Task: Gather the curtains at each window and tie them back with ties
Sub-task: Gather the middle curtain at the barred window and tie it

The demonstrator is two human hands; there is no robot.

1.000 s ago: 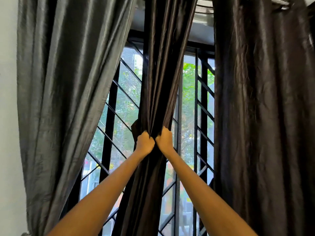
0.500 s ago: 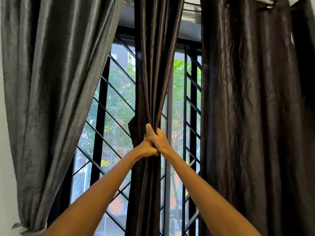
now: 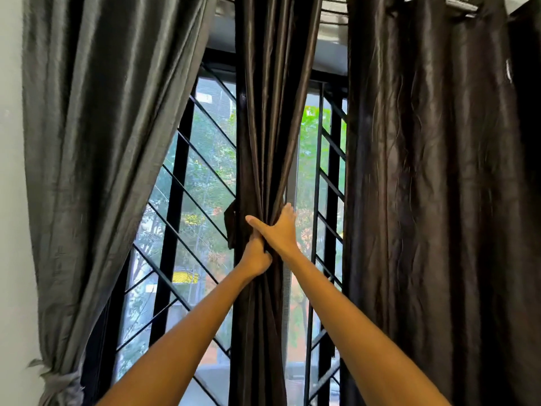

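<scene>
Here the left grip [image 3: 257, 256] clenches the gathered middle curtain [image 3: 265, 142], while the right grip [image 3: 279, 230] presses it, fingers straight.

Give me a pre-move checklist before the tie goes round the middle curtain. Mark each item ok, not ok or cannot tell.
1. Middle curtain gathered into one narrow bundle at hand height: ok.
2. Left hand gripping the bundle: ok, fingers curled round the folds.
3. Right hand securing the bundle: not ok, it lies against the fabric with thumb spread and fingers extended rather than clamped.
4. Tie within reach: cannot tell; a dark flap sticks out left of the bundle, but what it is stays unclear.
5. Left curtain already tied back: ok, a knot cinches it low by the wall.
6. Right curtain tied back: not ok, it hangs loose.
</scene>
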